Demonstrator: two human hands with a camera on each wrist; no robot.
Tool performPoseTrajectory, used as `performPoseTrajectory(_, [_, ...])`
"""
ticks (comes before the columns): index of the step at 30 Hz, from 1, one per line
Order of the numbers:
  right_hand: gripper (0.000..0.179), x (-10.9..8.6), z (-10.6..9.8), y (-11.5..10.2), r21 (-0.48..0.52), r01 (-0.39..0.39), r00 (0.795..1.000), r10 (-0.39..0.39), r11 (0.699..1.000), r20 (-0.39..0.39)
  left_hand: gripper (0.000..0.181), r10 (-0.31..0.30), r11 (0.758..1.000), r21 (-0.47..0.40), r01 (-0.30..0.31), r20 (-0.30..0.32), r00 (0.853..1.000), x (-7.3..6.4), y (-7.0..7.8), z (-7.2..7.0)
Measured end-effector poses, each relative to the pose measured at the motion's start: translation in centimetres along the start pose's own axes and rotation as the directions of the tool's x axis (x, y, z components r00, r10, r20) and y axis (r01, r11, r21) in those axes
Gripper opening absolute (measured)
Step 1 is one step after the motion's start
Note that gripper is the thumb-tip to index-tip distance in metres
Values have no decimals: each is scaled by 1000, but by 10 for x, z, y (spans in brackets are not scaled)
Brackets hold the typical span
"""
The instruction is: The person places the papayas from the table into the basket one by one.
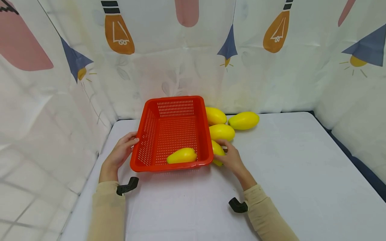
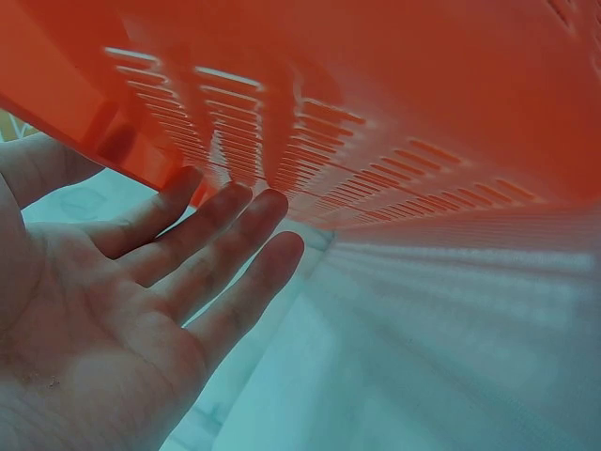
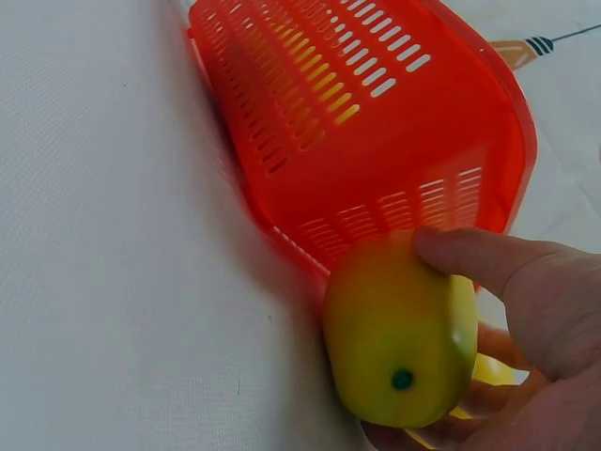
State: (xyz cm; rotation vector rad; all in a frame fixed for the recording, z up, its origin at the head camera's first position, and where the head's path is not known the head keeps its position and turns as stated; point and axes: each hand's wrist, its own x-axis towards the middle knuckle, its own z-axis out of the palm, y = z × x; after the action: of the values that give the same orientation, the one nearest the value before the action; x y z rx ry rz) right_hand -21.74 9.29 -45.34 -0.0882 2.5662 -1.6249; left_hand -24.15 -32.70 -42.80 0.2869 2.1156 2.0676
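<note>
"Yellow fruit status?"

"Just right of the basket, right grip curled round it. I'd call this grasping; next seems to need lifting over the basket's side."

"Left grip?"

"Fingers straight, touching basket's left."

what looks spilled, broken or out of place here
Nothing stands out: the red basket looks intact, with one yellow fruit inside and four others beside it, and no spill shows on the white table.
</note>
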Motion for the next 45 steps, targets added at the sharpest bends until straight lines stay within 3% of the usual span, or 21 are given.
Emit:
performPoseTrajectory(14, [61,0,-14,-7,-33,-18,999,19,999,46,33,2,1000,-6,-2,-7,1000,0,1,0])
performPoseTrajectory(45, [60,0,-27,-9,3,-2,1000,2,1000,-24,35,9,1000,-1,-9,-4,1000,0,1,1])
